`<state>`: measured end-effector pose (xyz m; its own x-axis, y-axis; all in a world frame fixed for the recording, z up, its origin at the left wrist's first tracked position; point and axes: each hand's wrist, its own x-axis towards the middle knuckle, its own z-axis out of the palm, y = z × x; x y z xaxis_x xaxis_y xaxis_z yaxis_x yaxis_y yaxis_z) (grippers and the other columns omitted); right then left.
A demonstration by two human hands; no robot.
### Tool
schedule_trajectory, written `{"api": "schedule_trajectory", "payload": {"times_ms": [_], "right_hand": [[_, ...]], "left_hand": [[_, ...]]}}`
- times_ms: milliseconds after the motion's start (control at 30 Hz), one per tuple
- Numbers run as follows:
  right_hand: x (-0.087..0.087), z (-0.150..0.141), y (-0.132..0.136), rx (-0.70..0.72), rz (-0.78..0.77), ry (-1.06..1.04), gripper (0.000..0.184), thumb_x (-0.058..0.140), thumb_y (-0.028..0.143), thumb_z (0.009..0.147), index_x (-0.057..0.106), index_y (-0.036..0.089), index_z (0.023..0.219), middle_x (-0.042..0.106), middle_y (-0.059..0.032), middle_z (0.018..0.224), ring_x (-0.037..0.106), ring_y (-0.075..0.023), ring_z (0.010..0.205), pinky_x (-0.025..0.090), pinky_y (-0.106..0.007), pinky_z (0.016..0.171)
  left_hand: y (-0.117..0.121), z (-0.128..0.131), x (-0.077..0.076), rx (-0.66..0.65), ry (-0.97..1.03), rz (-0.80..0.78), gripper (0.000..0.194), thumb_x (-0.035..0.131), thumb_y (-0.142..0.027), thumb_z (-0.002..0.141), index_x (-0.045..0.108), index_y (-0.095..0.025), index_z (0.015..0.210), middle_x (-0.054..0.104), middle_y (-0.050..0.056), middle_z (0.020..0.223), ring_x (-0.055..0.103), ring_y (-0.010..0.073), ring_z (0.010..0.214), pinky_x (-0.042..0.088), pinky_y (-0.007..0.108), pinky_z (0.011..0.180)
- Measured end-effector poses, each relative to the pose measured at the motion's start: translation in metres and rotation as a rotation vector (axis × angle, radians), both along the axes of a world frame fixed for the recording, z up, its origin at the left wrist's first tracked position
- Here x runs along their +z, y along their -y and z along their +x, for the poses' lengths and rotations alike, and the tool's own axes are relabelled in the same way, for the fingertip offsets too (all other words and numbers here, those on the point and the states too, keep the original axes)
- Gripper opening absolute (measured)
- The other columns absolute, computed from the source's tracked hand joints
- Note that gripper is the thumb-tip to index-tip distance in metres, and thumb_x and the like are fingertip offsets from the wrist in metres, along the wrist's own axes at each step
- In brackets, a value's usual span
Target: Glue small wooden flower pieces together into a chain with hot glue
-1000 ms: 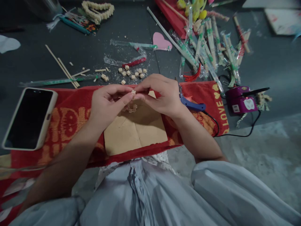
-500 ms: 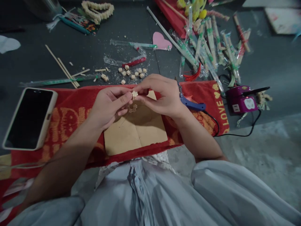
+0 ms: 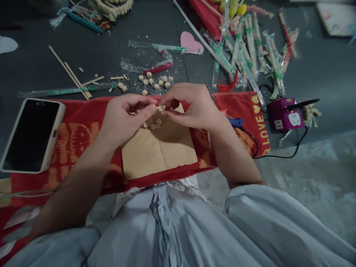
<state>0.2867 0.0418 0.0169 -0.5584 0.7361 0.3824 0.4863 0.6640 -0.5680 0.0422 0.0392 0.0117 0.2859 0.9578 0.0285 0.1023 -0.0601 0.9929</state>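
Between the fingertips of both hands is a small pale flower-shaped piece (image 3: 161, 108), apparently a little bundle of sticks. My left hand (image 3: 125, 116) pinches it from the left, and my right hand (image 3: 191, 105) pinches it from the right. Just below the fingers, a curved row of similar small pieces (image 3: 155, 125) lies on a tan board (image 3: 158, 152); my left hand hides part of it. The board rests on a red towel (image 3: 79, 135) with orange patterns. Beyond my hands, several loose flower-shaped pieces (image 3: 150, 81) are scattered on the dark table.
A phone (image 3: 29, 135) lies at the left on the towel. At the right are a blue-handled tool (image 3: 236, 122), partly behind my right arm, and a purple corded box (image 3: 285, 115). Thin sticks (image 3: 73, 79), a pink paper heart (image 3: 191, 42) and wrapped stick bundles (image 3: 250, 44) lie farther back.
The small piece between my fingertips has turned and shows less of its flower face. More of the row on the board shows below my left hand. The whole view has shifted slightly.
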Motion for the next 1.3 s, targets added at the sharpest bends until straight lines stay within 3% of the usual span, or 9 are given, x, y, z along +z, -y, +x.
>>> {"api": "schedule_trajectory", "payload": {"times_ms": [100, 167, 200, 267, 400, 600, 833, 1033, 1300], "right_hand": [[0.015, 0.006, 0.002, -0.048, -0.087, 0.152, 0.014, 0.07, 0.017, 0.102, 0.081, 0.023, 0.106, 0.082, -0.0057, 0.105, 0.074, -0.0207, 0.097, 0.058, -0.034, 0.089], [0.021, 0.008, 0.004, -0.059, -0.114, 0.238, 0.017, 0.069, 0.015, 0.098, 0.082, 0.024, 0.105, 0.083, -0.0058, 0.108, 0.074, -0.022, 0.099, 0.056, -0.035, 0.09], [0.022, 0.009, 0.005, -0.06, -0.119, 0.271, 0.018, 0.069, 0.014, 0.097, 0.083, 0.024, 0.104, 0.083, -0.0062, 0.109, 0.074, -0.0226, 0.101, 0.055, -0.035, 0.09], [0.022, 0.008, 0.007, -0.052, -0.125, 0.324, 0.02, 0.067, 0.012, 0.094, 0.083, 0.022, 0.102, 0.082, -0.0071, 0.11, 0.073, -0.0233, 0.101, 0.052, -0.036, 0.089], [0.017, 0.006, 0.008, -0.022, -0.123, 0.372, 0.022, 0.065, 0.01, 0.091, 0.083, 0.02, 0.097, 0.082, -0.0074, 0.106, 0.071, -0.0227, 0.097, 0.048, -0.035, 0.084], [0.012, 0.002, 0.01, -0.001, -0.141, 0.387, 0.021, 0.062, 0.011, 0.093, 0.082, 0.018, 0.096, 0.081, -0.0074, 0.102, 0.068, -0.0204, 0.092, 0.045, -0.034, 0.081], [0.002, 0.003, 0.012, -0.002, -0.17, 0.38, 0.021, 0.062, 0.014, 0.098, 0.083, 0.018, 0.099, 0.083, -0.009, 0.106, 0.071, -0.0233, 0.098, 0.05, -0.036, 0.084], [-0.006, 0.009, 0.013, 0.006, -0.167, 0.338, 0.015, 0.067, 0.016, 0.104, 0.081, 0.021, 0.101, 0.082, -0.0083, 0.105, 0.073, -0.0249, 0.102, 0.056, -0.037, 0.09], [-0.005, 0.01, 0.014, 0.01, -0.184, 0.333, 0.013, 0.071, 0.018, 0.105, 0.082, 0.024, 0.103, 0.083, -0.0072, 0.104, 0.075, -0.025, 0.103, 0.061, -0.038, 0.093]], "left_hand": [[-0.006, -0.012, 0.001, 0.042, -0.2, 0.189, 0.021, 0.09, -0.034, 0.09, 0.09, -0.024, 0.109, 0.076, 0.0, 0.082, 0.045, 0.0105, 0.057, 0.039, 0.029, 0.054], [-0.007, -0.019, 0.007, 0.0, -0.43, 0.305, 0.028, 0.08, -0.021, 0.09, 0.09, -0.023, 0.115, 0.073, -0.001, 0.079, 0.043, 0.0124, 0.057, 0.039, 0.033, 0.058], [-0.008, -0.022, 0.011, -0.007, -0.522, 0.399, 0.029, 0.08, -0.019, 0.084, 0.091, -0.024, 0.11, 0.07, -0.001, 0.077, 0.046, 0.0142, 0.059, 0.041, 0.034, 0.061], [-0.008, -0.025, 0.019, -0.024, -0.565, 0.426, 0.034, 0.079, -0.016, 0.076, 0.091, -0.025, 0.107, 0.079, 0.001, 0.096, 0.056, 0.0173, 0.071, 0.045, 0.036, 0.071], [-0.008, -0.029, 0.023, -0.087, -0.649, 0.445, 0.038, 0.077, -0.015, 0.073, 0.088, -0.027, 0.107, 0.082, 0.004, 0.106, 0.067, 0.0267, 0.095, 0.05, 0.038, 0.085], [-0.008, -0.032, 0.006, -0.146, -0.639, 0.394, 0.03, 0.078, -0.023, 0.074, 0.084, -0.03, 0.102, 0.078, 0.006, 0.104, 0.065, 0.0333, 0.102, 0.052, 0.047, 0.103], [0.0, -0.026, 0.004, -0.229, -0.525, 0.364, 0.028, 0.09, -0.041, 0.076, 0.085, -0.031, 0.102, 0.075, 0.009, 0.105, 0.064, 0.0375, 0.112, 0.053, 0.055, 0.117], [-0.003, -0.029, -0.006, -0.329, -0.562, 0.437, 0.036, 0.088, -0.051, 0.086, 0.085, -0.029, 0.114, 0.076, 0.011, 0.114, 0.064, 0.0363, 0.114, 0.055, 0.056, 0.116], [-0.004, -0.021, -0.006, -0.321, -0.494, 0.345, 0.026, 0.091, -0.043, 0.08, 0.086, -0.03, 0.102, 0.074, 0.01, 0.106, 0.064, 0.0364, 0.112, 0.054, 0.058, 0.119]]}}
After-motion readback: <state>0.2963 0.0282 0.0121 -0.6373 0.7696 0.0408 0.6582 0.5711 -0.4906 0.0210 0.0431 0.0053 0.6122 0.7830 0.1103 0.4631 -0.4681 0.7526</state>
